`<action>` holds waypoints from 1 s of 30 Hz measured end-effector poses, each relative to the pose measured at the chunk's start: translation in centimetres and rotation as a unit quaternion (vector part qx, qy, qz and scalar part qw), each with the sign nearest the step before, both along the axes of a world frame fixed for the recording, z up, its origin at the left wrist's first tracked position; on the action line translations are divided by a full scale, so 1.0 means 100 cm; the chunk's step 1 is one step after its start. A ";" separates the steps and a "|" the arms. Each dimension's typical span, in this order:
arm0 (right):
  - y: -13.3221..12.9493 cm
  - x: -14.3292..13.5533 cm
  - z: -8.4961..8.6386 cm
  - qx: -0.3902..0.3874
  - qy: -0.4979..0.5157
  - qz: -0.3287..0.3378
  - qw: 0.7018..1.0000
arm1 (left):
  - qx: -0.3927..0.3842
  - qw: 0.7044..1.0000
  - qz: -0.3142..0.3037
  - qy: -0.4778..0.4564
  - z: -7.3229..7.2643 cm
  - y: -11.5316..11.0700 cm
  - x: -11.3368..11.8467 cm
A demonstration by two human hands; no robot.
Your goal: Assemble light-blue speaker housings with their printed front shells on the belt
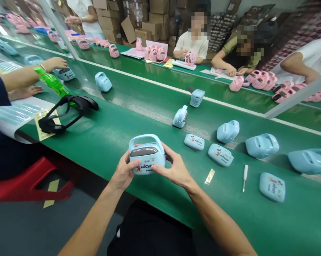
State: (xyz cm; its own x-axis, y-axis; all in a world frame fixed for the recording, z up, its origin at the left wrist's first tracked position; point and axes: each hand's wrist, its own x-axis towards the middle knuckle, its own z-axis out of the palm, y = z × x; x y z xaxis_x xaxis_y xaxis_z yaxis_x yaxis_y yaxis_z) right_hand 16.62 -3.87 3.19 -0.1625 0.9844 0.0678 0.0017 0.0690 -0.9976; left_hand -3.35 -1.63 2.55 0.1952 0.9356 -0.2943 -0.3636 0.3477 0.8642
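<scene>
"Where's the light-blue handled case [147, 152]?"

"Between the person's two hands, near the close edge of the green bench [96, 142], handle up, printed front facing the camera. Whether it touches the bench, I can't tell."

"And the hands?"

"Both gripping it — the left hand [124, 172] at its left side, the right hand [173, 167] at its right, thumbs on the front."

"Any containers?"

"Cardboard boxes [159, 17] stacked beyond the far side, some flaps open; their contents can't be made out."

"Nearer?"

"Right of the right hand — three printed blue pieces [220, 155] and a screwdriver [245, 176], lying on the bench."
</scene>
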 end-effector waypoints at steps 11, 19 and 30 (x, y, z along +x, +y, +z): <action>0.004 -0.003 0.004 -0.027 0.003 -0.006 1.000 | -0.010 1.000 0.004 -0.010 -0.002 0.003 -0.001; 0.016 0.005 -0.035 -0.136 0.256 0.037 0.956 | 0.057 0.995 -0.017 0.080 0.007 -0.001 -0.001; 0.018 0.010 -0.048 -0.098 0.287 0.040 0.952 | 0.175 0.973 -0.062 0.140 -0.012 -0.003 0.002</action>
